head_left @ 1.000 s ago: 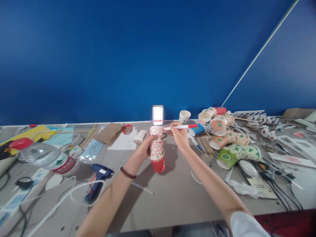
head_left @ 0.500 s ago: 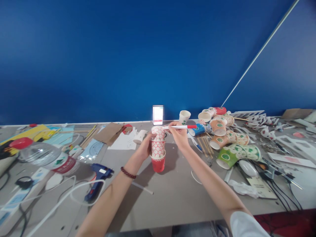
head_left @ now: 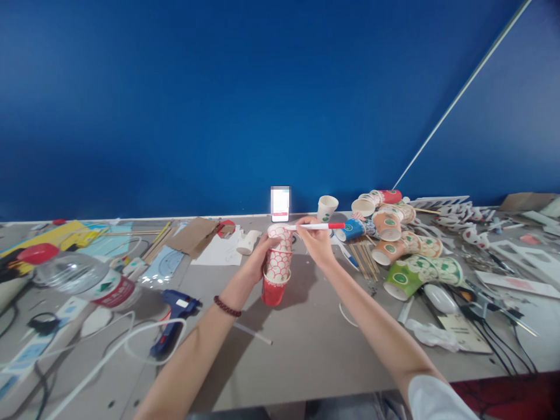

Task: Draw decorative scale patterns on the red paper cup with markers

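Note:
A stack of paper cups [head_left: 279,266] with red scale-like line patterns and a red lowest cup leans slightly over the grey table. My left hand [head_left: 259,254] is wrapped round its upper left side. A white marker with a red end [head_left: 324,226] is pinched in my right hand [head_left: 315,236], its tip at the right side of the top cup. Just behind the stack a lit phone [head_left: 280,204] stands upright against the blue wall.
Several patterned cups [head_left: 405,279] lie at the right beside wooden sticks [head_left: 364,260] and a white mouse [head_left: 440,298]. A white cup [head_left: 327,207] stands near the wall. A plastic bottle [head_left: 83,277], a blue glue gun [head_left: 175,318] and cables occupy the left.
The lower end of the cup stack has swung a little to the left, so it tilts more. My right hand and the marker have shifted slightly left.

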The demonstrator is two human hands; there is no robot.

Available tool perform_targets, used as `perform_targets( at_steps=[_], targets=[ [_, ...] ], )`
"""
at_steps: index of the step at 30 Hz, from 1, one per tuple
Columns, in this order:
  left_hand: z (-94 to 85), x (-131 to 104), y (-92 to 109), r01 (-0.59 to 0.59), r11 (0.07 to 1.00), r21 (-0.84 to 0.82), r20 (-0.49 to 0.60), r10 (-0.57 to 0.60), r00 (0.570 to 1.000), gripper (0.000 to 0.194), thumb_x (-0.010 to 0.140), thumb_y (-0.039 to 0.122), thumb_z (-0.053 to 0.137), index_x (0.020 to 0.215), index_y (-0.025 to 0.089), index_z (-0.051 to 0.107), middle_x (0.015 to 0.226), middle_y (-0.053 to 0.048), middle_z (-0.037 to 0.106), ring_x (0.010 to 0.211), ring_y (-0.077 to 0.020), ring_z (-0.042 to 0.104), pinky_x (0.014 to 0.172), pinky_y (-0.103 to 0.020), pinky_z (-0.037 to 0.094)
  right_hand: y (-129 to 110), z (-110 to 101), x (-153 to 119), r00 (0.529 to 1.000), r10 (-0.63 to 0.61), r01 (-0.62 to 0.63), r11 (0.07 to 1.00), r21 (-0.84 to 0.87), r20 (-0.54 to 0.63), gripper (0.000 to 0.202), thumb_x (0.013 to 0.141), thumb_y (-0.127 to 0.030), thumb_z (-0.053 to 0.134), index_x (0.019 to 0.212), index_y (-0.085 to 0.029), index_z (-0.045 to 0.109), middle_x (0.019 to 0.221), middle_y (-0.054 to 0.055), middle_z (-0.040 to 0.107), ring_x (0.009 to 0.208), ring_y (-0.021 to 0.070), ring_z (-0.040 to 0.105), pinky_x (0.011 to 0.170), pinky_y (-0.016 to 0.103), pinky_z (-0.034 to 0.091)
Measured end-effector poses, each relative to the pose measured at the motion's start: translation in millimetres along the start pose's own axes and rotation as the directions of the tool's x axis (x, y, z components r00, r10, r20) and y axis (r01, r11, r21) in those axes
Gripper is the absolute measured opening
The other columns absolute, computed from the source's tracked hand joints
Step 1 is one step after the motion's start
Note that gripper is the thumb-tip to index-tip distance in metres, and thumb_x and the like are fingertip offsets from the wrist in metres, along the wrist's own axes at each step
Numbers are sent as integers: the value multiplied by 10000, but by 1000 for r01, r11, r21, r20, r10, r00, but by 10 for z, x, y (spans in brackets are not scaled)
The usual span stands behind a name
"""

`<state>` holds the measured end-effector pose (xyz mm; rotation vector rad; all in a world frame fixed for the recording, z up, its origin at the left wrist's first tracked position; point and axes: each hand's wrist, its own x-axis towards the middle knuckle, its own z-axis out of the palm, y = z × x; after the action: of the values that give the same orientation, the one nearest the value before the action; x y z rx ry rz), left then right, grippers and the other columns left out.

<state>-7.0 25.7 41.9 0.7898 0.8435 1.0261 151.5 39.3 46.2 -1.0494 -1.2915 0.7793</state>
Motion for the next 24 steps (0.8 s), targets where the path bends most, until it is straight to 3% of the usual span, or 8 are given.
perform_targets(
  at_steps=[15,24],
  targets=[
    [19,-31,14,-8,1000,3,-2,8,1000,411,735,272,641,1126,193,540,802,-48,682,645,-200,661,602,-324,542,48,15,17,999,36,-34,996,83,-26,174,740,-367,619,808,-208,602,725,-4,624,670,152,602,653,285,495],
    [51,-92,71,-1,1000,14,11,1,1000,385,748,274,635,1114,194,546,846,-63,693,730,-229,677,660,-349,547,35,14,20,997,63,-57,992,109,-48,164,730,-373,619,784,-220,594,722,-3,632,688,170,632,678,309,514]
  ],
)
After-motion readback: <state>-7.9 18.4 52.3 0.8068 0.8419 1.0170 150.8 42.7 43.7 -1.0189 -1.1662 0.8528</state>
